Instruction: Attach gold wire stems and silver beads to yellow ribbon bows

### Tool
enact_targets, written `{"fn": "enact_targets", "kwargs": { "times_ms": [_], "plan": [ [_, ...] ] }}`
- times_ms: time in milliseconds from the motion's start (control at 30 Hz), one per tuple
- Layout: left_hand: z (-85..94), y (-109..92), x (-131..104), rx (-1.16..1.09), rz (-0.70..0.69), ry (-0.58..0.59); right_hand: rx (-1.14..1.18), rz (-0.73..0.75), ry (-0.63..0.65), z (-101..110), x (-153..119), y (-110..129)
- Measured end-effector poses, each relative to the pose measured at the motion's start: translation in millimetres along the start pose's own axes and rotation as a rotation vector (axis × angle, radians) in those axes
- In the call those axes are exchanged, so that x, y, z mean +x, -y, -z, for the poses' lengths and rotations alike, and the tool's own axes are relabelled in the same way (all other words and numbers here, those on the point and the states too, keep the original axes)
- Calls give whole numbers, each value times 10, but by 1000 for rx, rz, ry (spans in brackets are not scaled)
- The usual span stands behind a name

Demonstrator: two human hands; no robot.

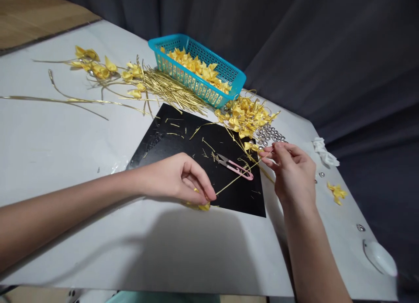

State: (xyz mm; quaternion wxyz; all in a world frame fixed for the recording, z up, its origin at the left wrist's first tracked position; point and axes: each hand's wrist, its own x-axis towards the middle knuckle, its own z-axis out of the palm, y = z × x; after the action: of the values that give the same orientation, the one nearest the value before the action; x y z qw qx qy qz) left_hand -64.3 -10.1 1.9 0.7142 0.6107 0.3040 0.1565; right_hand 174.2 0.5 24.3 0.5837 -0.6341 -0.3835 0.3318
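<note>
My left hand [193,180] pinches a yellow ribbon flower [204,206] at the near edge of a black mat [150,163]. From its fingertips a thin gold cord [234,180] stretches up and right to my right hand [291,167], whose thumb and fingers are closed on the cord's other end. Beneath the cord, pink-handled thread snips [234,166] lie on the mat among short gold clippings. Just beyond my right fingertips are silver beads [270,133] and a pile of yellow flowers with gold stems [245,115].
A teal basket [196,82] holding yellow flowers stands at the back, beside a bundle of gold cords [173,91]. Finished-looking flower stems [101,70] lie back left. At right are white pieces [325,152], a loose yellow flower [337,192] and a white rounded object [379,257].
</note>
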Motion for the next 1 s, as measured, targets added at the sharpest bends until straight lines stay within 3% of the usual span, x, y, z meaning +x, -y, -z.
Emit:
{"fn": "enact_targets", "kwargs": {
  "times_ms": [300, 433, 533, 600, 667, 833, 1000],
  "plan": [
    [62, 18, -18, -316, 39, 31, -244, -19, 127, 69, 89, -92],
    [74, -11, -13, -514, 22, 22, -587, 162, 134, 174, 71, -31],
    [74, -16, -13, -560, -32, -16, -863, 367, 475, 196, 3, 48],
    [70, -14, -15, -568, -54, -41, -984, 423, 699, 172, -46, 77],
    [63, -16, -19, -568, -59, -53, -1060, 438, 783, 134, -81, 74],
    [42, -36, -21, -583, -54, -88, -1097, 378, 773, 87, -105, 7],
    [38, -26, 5, -559, -47, -212, -977, 291, 773, 129, -99, 11]
  ]
}}
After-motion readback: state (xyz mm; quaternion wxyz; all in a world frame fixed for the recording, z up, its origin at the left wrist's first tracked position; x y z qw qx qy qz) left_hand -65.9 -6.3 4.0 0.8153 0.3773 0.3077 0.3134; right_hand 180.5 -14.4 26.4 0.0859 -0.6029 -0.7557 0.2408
